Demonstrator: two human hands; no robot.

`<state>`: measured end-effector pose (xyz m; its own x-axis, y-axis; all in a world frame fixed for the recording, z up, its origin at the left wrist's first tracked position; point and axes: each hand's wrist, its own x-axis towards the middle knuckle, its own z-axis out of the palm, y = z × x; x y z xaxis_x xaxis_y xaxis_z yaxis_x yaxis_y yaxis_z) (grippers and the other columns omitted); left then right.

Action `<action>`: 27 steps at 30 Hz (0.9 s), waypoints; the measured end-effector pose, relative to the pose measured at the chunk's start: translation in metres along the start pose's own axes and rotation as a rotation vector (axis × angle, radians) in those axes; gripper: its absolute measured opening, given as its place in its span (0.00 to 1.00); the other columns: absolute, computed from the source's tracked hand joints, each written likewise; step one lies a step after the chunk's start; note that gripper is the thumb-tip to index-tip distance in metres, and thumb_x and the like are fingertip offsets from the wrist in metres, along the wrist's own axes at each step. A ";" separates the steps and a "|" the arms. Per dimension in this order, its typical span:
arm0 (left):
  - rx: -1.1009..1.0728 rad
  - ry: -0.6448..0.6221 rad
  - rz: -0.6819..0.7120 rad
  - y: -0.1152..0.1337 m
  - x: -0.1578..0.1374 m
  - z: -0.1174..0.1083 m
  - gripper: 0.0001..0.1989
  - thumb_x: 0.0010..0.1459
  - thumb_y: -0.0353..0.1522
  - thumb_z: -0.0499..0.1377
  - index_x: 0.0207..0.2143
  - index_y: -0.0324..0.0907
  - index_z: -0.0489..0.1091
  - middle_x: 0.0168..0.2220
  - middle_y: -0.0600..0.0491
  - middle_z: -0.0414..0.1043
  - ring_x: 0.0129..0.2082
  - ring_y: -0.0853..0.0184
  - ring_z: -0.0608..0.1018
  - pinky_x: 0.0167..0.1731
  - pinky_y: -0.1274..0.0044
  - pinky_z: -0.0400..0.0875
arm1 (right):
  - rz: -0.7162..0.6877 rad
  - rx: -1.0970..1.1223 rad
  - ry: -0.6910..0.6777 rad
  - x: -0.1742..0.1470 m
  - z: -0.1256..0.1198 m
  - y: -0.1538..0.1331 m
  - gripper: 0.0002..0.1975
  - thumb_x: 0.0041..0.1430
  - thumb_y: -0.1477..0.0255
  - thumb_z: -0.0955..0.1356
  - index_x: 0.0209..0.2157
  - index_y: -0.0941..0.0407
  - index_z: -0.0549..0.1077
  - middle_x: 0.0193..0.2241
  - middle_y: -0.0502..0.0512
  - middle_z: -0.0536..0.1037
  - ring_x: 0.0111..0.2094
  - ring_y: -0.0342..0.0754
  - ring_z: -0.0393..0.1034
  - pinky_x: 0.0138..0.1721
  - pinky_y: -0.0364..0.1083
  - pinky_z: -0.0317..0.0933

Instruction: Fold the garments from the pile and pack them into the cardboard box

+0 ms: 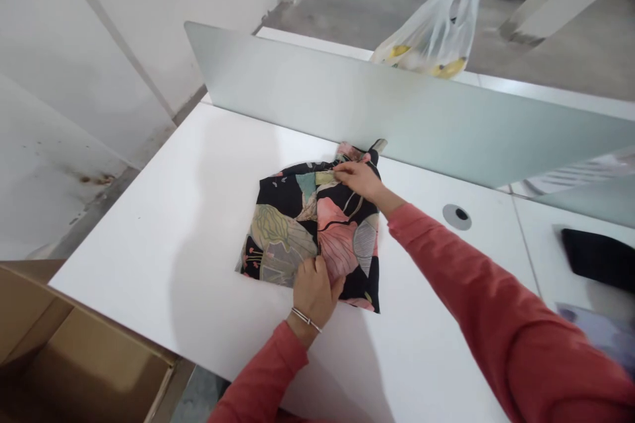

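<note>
White desk point(143, 211), divider point(297, 86), plastic bag point(431, 39) beyond, carton point(99, 360), hands point(315, 291) on patterned cloth point(282, 234)

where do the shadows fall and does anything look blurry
Head view: soft shadows on the white rectangular table, left of and below the black-and-pink patterned cloth; head view: the dark black object near the right edge looks slightly soft.

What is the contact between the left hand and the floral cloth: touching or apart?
Touching. The head view shows the left hand lying over the near part of the floral cloth, with its bent fingers against the fabric.
</note>
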<state>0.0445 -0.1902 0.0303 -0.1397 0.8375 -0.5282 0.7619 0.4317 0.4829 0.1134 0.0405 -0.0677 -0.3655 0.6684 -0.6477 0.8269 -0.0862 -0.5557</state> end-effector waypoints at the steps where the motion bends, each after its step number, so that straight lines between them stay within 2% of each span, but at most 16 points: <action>1: 0.019 -0.041 -0.014 0.000 0.001 0.001 0.17 0.52 0.38 0.54 0.38 0.33 0.61 0.32 0.44 0.65 0.32 0.60 0.70 0.30 0.70 0.68 | -0.041 -0.105 -0.003 0.003 0.006 -0.002 0.10 0.49 0.73 0.62 0.33 0.60 0.71 0.33 0.56 0.73 0.35 0.47 0.66 0.39 0.46 0.58; 4: 0.020 -0.098 -0.022 -0.002 -0.002 0.001 0.16 0.53 0.37 0.53 0.40 0.34 0.60 0.30 0.46 0.65 0.30 0.61 0.71 0.28 0.72 0.67 | -0.066 -0.354 0.020 0.016 0.013 -0.006 0.14 0.49 0.68 0.64 0.34 0.63 0.70 0.37 0.63 0.71 0.39 0.53 0.63 0.43 0.50 0.54; 7: -0.021 -0.034 -0.006 -0.002 -0.005 0.001 0.20 0.50 0.38 0.56 0.41 0.35 0.59 0.35 0.44 0.65 0.34 0.60 0.70 0.32 0.70 0.67 | -0.019 -0.505 -0.019 0.024 0.002 0.002 0.20 0.47 0.62 0.65 0.36 0.64 0.68 0.38 0.65 0.70 0.41 0.56 0.62 0.43 0.52 0.53; 9: -0.060 -0.008 -0.003 0.001 -0.006 0.002 0.23 0.46 0.38 0.59 0.43 0.36 0.58 0.40 0.43 0.63 0.39 0.58 0.69 0.35 0.68 0.67 | 0.019 -0.490 -0.149 0.026 -0.010 0.010 0.20 0.47 0.62 0.66 0.37 0.63 0.68 0.37 0.62 0.71 0.39 0.53 0.64 0.41 0.49 0.55; 11: -0.093 -0.050 -0.030 0.003 -0.005 0.002 0.22 0.46 0.33 0.60 0.42 0.36 0.58 0.41 0.43 0.62 0.41 0.58 0.68 0.38 0.68 0.66 | 0.028 -0.454 -0.267 0.026 -0.020 0.017 0.18 0.47 0.64 0.66 0.38 0.62 0.68 0.37 0.59 0.71 0.37 0.50 0.65 0.39 0.45 0.56; 14: -0.168 -0.154 -0.115 0.006 -0.003 0.002 0.15 0.48 0.26 0.56 0.41 0.37 0.59 0.38 0.46 0.64 0.40 0.61 0.68 0.39 0.70 0.66 | -0.002 -0.438 -0.294 0.028 -0.027 0.017 0.14 0.51 0.68 0.64 0.39 0.60 0.69 0.36 0.55 0.72 0.37 0.46 0.65 0.38 0.43 0.56; 17: -0.319 -0.184 -0.184 0.005 -0.002 0.004 0.14 0.49 0.23 0.53 0.41 0.37 0.59 0.37 0.47 0.64 0.38 0.64 0.70 0.39 0.72 0.66 | -0.152 -0.502 -0.222 0.032 -0.021 0.005 0.12 0.53 0.68 0.62 0.37 0.60 0.69 0.35 0.56 0.72 0.38 0.47 0.64 0.40 0.43 0.54; 19: -0.397 -0.164 -0.217 0.004 -0.003 0.006 0.15 0.49 0.22 0.53 0.41 0.37 0.58 0.37 0.47 0.64 0.38 0.65 0.70 0.39 0.72 0.66 | -0.250 -0.559 -0.235 0.034 -0.012 -0.006 0.14 0.53 0.66 0.62 0.37 0.61 0.69 0.36 0.58 0.72 0.39 0.49 0.64 0.39 0.44 0.54; 24: -0.410 -0.124 -0.242 0.002 -0.005 0.010 0.16 0.48 0.22 0.53 0.41 0.38 0.58 0.37 0.47 0.64 0.37 0.65 0.71 0.38 0.71 0.67 | -0.185 -0.688 -0.318 0.039 0.005 -0.025 0.27 0.49 0.56 0.64 0.43 0.64 0.66 0.41 0.66 0.69 0.39 0.54 0.64 0.35 0.45 0.56; 27: -0.333 -0.094 -0.201 0.003 -0.006 0.010 0.16 0.49 0.26 0.54 0.42 0.38 0.58 0.37 0.47 0.64 0.36 0.65 0.71 0.37 0.72 0.67 | -0.155 -0.721 -0.423 0.043 -0.001 -0.023 0.24 0.48 0.60 0.66 0.42 0.63 0.67 0.37 0.64 0.71 0.37 0.53 0.65 0.33 0.45 0.56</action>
<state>0.0538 -0.1977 0.0279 -0.1948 0.6974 -0.6897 0.4765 0.6819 0.5549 0.0788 0.0723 -0.0822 -0.5077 0.2886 -0.8117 0.7716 0.5714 -0.2795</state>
